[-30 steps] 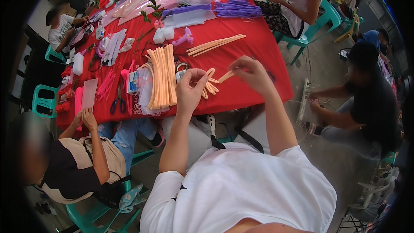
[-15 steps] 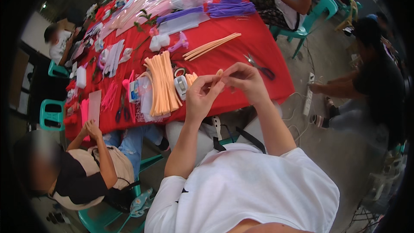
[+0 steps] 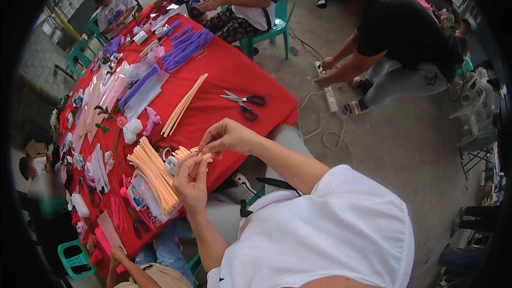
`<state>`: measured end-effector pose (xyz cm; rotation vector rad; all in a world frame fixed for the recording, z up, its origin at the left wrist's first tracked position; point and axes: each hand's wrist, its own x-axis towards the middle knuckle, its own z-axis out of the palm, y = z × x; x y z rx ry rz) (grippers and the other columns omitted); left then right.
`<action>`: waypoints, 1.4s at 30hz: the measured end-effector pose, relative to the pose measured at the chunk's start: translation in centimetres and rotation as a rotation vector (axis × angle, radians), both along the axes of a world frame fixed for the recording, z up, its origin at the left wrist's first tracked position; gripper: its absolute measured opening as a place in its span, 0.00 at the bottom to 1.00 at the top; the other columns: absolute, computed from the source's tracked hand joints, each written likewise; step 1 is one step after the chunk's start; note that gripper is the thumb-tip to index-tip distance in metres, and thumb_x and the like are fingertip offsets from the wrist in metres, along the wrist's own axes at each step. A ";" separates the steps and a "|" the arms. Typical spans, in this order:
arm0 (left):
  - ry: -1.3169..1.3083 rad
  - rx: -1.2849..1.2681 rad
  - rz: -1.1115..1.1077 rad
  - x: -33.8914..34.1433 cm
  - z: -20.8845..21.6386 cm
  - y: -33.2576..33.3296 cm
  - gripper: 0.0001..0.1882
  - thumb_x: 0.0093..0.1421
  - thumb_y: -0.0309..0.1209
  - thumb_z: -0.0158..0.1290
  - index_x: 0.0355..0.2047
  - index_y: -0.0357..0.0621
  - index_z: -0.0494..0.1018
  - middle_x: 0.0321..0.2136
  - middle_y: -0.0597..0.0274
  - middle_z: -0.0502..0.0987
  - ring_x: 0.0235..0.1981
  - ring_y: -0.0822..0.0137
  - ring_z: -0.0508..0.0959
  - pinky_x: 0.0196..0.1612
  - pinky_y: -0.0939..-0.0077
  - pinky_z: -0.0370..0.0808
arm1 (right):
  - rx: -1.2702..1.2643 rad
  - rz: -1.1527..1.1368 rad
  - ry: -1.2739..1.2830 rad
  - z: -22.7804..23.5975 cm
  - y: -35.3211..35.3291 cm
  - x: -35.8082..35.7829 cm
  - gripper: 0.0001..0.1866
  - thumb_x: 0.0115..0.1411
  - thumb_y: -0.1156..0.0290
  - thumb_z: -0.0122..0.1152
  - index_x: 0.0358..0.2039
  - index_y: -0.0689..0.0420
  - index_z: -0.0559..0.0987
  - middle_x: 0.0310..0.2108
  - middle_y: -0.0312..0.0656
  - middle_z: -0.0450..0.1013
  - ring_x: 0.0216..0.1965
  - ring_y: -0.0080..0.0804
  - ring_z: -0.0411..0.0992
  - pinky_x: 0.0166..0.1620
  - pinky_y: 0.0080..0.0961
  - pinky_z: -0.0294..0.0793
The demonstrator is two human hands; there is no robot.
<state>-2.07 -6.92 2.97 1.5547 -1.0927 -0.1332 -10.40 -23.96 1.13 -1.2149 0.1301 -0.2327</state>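
Near the table's front edge, my left hand [image 3: 191,184] and my right hand [image 3: 230,137] meet with their fingers pinched together. Between the fingertips is a small, bent peach pipe cleaner [image 3: 207,157], partly hidden by them. Just behind lie short peach pipe cleaners [image 3: 184,152] and a small white-and-grey device [image 3: 170,165]. A thick bundle of long peach pipe cleaners [image 3: 153,175] rests to the left of my hands. Farther back, a few loose peach pipe cleaners [image 3: 184,105] lie side by side. Scissors [image 3: 245,101] with dark blue handles lie spread to their right.
The red-covered table [image 3: 229,74] also bears purple pipe cleaners [image 3: 184,48], a pink glue gun [image 3: 153,120] and clear plastic sheets [image 3: 144,96]. Right of it, a person in a black shirt [image 3: 400,26] bends over a white power strip [image 3: 330,100] with cables on the floor.
The view has swung to the right, so the table appears farther left. My hands remain together at the small peach piece. The person in black has both hands at the power strip.
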 end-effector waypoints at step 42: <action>0.316 0.077 0.100 2.1 -1.3 2.2 0.10 0.62 0.23 0.56 0.43 0.32 0.75 0.37 0.56 0.80 0.31 0.74 0.79 0.31 0.85 0.77 | -0.664 -0.173 -0.058 0.4 4.1 -0.3 0.10 0.60 0.67 0.61 0.34 0.61 0.77 0.27 0.42 0.73 0.27 0.32 0.72 0.33 0.29 0.71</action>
